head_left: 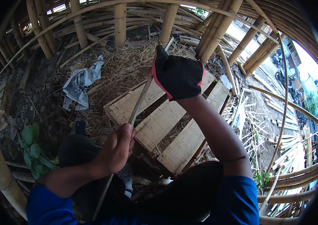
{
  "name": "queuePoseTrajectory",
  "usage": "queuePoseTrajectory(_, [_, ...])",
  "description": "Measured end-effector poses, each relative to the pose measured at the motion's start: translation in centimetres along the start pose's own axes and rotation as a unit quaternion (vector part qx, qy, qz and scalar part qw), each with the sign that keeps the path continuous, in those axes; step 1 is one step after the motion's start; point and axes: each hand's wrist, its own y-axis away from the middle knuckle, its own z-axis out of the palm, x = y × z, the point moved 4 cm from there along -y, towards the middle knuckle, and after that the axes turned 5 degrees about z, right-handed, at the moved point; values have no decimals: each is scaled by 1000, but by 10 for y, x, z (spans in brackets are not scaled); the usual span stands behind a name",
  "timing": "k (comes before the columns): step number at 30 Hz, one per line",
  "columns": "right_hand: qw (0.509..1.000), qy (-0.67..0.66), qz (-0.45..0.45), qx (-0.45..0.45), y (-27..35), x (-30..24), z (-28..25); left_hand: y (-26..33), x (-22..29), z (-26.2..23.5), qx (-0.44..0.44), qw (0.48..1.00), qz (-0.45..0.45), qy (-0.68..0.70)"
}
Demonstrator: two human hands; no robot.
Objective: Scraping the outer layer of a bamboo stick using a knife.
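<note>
Head view, from where I stand: the left hand (116, 150) pinches a bamboo strip (140, 101) slanting above the slatted bench (159, 129), seemingly to steady it, while the gloved right hand (181, 75) meets its upper end, finger closure hidden.

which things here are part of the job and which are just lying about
Apparently in use:
bamboo strip, held in the left hand
blade-like piece beside the gloved right hand
slatted wooden stand

Seemingly lying about:
crumpled newspaper
scattered bamboo pieces
dry straw-like litter
</note>
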Motion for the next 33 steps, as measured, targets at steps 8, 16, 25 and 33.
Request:
queuePoseTrajectory(8, [992, -59, 73, -86, 3, -21, -12, -6, -12, -13, 46, 992, 58, -99])
queuePoseTrajectory(16, [888, -143, 129, -417, -31, -24, -19, -16, -8, -28, 71, 995, -7, -63])
queuePoseTrajectory(25, [870, -124, 133, -457, -20, -6, -59, 0, 8, -20, 63, 971, 77, -215])
queuePoseTrajectory(33, [835, -374, 109, -389, 7, 14, -30, 2, 17, -23, 16, 985, 65, -161])
